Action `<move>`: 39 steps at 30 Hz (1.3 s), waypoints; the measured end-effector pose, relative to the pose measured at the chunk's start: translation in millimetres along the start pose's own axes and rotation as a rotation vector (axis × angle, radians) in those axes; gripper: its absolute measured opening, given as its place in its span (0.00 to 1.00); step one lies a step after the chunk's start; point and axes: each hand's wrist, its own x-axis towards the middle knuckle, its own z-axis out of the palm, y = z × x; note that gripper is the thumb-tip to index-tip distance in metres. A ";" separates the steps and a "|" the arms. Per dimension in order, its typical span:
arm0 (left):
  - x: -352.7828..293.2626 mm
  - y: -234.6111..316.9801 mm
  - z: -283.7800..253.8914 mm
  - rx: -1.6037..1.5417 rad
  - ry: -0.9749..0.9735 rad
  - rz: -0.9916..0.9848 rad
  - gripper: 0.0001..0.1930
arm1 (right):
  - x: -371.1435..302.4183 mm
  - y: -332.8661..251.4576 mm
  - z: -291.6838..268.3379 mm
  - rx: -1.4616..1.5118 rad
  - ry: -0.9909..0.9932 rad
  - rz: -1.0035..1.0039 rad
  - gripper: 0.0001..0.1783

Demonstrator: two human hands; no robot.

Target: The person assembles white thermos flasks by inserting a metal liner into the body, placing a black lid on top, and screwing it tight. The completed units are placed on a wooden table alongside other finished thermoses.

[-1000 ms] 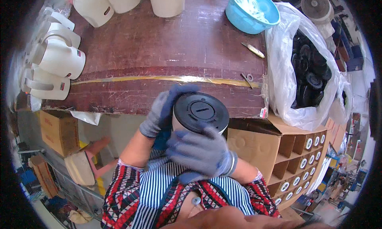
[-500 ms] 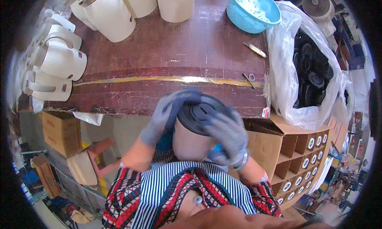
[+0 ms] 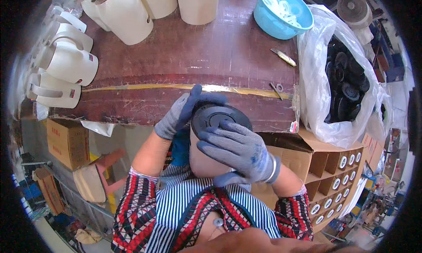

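Observation:
A pale mug (image 3: 203, 153) with a round black lid (image 3: 220, 115) is held close against my striped apron, at the near edge of the table. My left hand (image 3: 187, 109), in a grey-blue glove, curls round the lid's far left rim, with some of its fingers hidden behind it. My right hand (image 3: 239, 153), gloved alike, lies across the lid's near right edge and the mug's side, its fingers close together and the thumb lower down by the mug's base. Most of the mug's right side is hidden by this hand.
Several off-white mugs (image 3: 72, 62) stand along the table's left and far edges. A blue basin (image 3: 281, 31) of white rings, a small knife (image 3: 283, 57) and a plastic bag (image 3: 307, 86) of black lids are at the right. Below stands a partitioned carton (image 3: 303, 156).
My left hand has slid from the lid's top to its far left rim. My right hand has moved down and left over the lid's edge and mug's side.

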 end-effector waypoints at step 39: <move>20.6 23.4 -10.0 -0.403 -0.214 -0.290 0.23 | 41.4 16.2 -37.1 0.313 -0.351 -0.254 0.48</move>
